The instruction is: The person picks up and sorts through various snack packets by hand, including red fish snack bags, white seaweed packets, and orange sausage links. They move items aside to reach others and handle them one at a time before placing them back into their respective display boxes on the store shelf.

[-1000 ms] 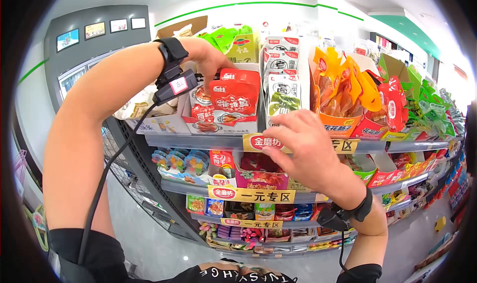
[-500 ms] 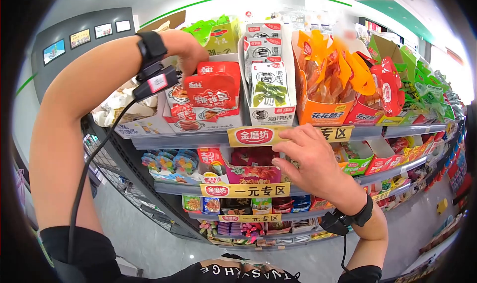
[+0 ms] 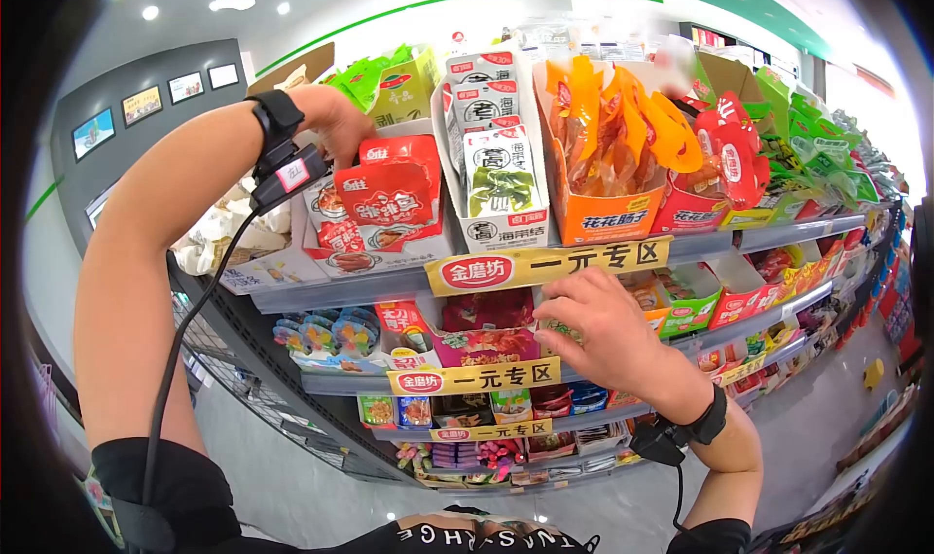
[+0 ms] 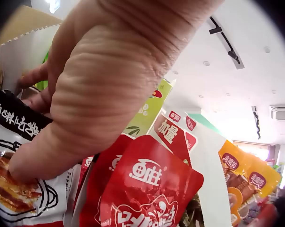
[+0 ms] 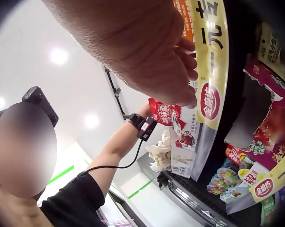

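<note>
My left hand [image 3: 336, 121] reaches down into a white display box [image 3: 428, 248] of snack packets on the top shelf. In the left wrist view its thumb lies across the front of a white snack packet [image 4: 15, 196] with a black top band, and the other fingers go behind it, pinching it. Beside the thumb, red snack packets [image 4: 152, 184] stand in the same box. My right hand [image 3: 603, 335] hovers in front of the shelving with loosely bent fingers and nothing in them. Its fingertips are close to the yellow label strip [image 5: 211, 61].
Right of the box stand seaweed packets [image 3: 501, 189], orange sausage packs [image 3: 593, 145] and red packs [image 3: 730, 155]. A green box [image 3: 404, 87] is behind. Lower shelves carry more boxed snacks, including a magenta box [image 3: 486, 345]. Wire racking [image 3: 253, 389] lines the left end.
The head view has shifted, so the shelf sits further left. My left hand has moved slightly left beside the red packets. The right hand hangs a little lower against the top label strip.
</note>
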Demonstrator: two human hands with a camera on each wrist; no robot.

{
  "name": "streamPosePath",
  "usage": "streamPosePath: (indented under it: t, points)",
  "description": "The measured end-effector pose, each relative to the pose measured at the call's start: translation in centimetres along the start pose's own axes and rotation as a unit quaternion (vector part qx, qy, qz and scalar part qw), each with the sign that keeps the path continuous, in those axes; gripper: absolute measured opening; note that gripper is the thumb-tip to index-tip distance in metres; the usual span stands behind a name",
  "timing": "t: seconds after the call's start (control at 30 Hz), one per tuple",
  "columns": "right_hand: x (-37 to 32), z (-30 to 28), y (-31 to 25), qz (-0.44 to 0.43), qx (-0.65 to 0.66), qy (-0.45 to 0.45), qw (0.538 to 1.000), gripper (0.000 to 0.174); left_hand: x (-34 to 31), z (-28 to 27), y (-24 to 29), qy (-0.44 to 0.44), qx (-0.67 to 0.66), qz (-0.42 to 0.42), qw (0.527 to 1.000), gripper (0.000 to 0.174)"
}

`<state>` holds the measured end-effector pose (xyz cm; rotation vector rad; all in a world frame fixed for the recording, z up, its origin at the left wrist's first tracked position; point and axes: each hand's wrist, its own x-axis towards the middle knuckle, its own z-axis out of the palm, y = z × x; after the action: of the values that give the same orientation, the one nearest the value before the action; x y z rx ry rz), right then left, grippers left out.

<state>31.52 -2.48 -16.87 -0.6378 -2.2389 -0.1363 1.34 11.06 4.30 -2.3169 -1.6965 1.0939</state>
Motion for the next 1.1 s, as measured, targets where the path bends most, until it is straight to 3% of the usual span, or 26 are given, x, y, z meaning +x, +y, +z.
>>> streamPosePath:
  t: [0.27, 0.57, 0.67, 0.73, 0.83, 1.0, 1.1]
  points:
    - [-1.2, 0.2, -0.1, 0.009, 0.012, 0.008, 1.000, 0.016, -0.3, -0.5, 1.4, 0.023, 0.037, 0.009, 0.999, 0.069]
    - [-2.3, 0.1, 0.4, 0.032, 0.029, -0.039, 0.998, 0.017, -0.2, -1.4, 2.5, -0.059, 0.098, -0.078, 0.990, 0.061]
    - [-2.0, -1.4, -0.5, -0.003, 0.078, -0.022, 0.997, 0.016, 0.0, -1.9, 2.8, -0.109, 0.077, -0.104, 0.986, 0.058]
    - [-1.5, -4.1, -2.3, -0.043, 0.174, -0.004, 0.984, 0.017, 0.1, -1.6, 2.4, -0.085, 0.088, -0.076, 0.990, 0.060]
    - [-1.4, -9.4, -5.9, -0.135, 0.204, 0.008, 0.970, 0.024, -0.7, -1.6, 3.1, -0.056, 0.113, -0.055, 0.991, 0.062]
    - [-2.2, -12.1, -9.3, -0.236, 0.238, 0.077, 0.939, 0.026, -0.3, -0.8, 1.5, 0.001, 0.093, 0.030, 0.995, 0.060]
    - [-2.5, -12.0, -10.0, -0.251, 0.245, 0.102, 0.931, 0.027, -1.1, -0.6, 2.3, 0.020, 0.098, -0.010, 0.995, 0.059]
